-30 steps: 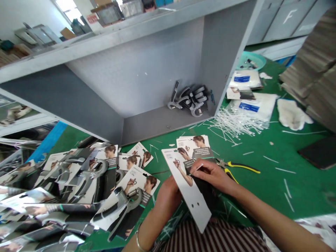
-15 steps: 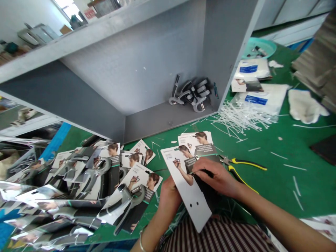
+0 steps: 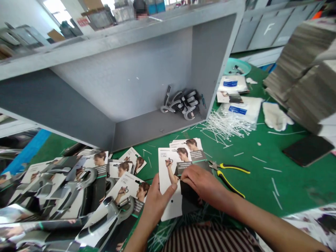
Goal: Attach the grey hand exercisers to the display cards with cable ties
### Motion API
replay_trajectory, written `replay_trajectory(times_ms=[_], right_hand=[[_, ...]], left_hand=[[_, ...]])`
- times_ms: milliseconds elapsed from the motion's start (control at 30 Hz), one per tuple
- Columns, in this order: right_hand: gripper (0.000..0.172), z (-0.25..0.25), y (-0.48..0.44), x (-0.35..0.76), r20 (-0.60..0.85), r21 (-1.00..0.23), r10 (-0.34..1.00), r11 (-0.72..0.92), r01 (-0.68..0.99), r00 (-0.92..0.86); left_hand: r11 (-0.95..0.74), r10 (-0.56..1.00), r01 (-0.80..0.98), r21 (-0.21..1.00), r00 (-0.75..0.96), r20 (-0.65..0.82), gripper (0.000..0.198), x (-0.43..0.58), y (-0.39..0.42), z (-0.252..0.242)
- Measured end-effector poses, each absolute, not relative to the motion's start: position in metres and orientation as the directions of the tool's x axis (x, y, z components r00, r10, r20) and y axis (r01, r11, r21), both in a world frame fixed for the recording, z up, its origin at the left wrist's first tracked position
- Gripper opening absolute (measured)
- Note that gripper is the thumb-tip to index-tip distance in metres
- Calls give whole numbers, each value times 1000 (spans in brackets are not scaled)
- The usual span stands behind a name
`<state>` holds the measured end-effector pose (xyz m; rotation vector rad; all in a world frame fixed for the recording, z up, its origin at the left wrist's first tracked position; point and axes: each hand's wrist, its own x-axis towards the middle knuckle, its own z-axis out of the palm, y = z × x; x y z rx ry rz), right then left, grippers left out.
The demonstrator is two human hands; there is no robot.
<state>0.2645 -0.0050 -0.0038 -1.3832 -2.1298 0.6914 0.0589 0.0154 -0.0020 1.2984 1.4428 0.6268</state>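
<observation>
A printed backing card [image 3: 165, 175] stands tilted in front of me, with a picture of a person and small punched holes. My left hand [image 3: 156, 201] is closed on its left edge, thumb across the front. My right hand [image 3: 201, 182] is pinched against the card's face near a hole; whatever its fingertips hold is hidden. Behind lie more backing cards [image 3: 174, 143]. To the right are yellow-and-black cutting pliers [image 3: 231, 178], their jaws near my right hand. At the left, several grey hand grips [image 3: 122, 208] sit fastened on cards in a heap.
A grey bin [image 3: 152, 134] lies on its side with loose hand grips [image 3: 183, 103] inside. White cable ties [image 3: 228, 126] are scattered beside it. Further right are plastic bags [image 3: 249, 108], a white glove [image 3: 275, 115], a dark phone [image 3: 308, 150] and stacked grey cardboard [image 3: 301, 59].
The card has turned more upright and toward me. My left hand has moved from behind it so the thumb shows in front. The view has shifted to the right.
</observation>
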Motion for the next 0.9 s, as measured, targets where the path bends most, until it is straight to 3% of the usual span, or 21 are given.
replay_trajectory(times_ms=[67, 167, 233, 300, 500, 700, 900], right_hand=[[12, -3, -7, 272, 136, -739, 943, 301, 603, -304], [13, -5, -8, 301, 128, -790, 971, 224, 570, -204], [15, -12, -1, 330, 91, -719, 993, 122, 684, -81], [17, -22, 14, 361, 48, -524, 997, -33, 851, 68], [15, -44, 81, 405, -40, -303, 985, -174, 937, 170], [18, -41, 106, 416, -150, -249, 981, -160, 955, 125], [18, -42, 104, 423, -223, -225, 972, -126, 966, 74]], left_hand=[[309, 907, 423, 852, 139, -398, 61, 58, 18, -5], [310, 890, 345, 886, 224, -398, 52, 59, 22, -7], [303, 890, 303, 904, 249, -382, 51, 61, 27, -8], [310, 883, 285, 907, 268, -386, 52, 65, 33, -9], [361, 838, 257, 897, 332, -433, 53, 82, 54, -8], [490, 843, -102, 866, 308, -441, 53, 60, 33, -6], [507, 858, -202, 838, 210, -469, 47, 58, 34, -15]])
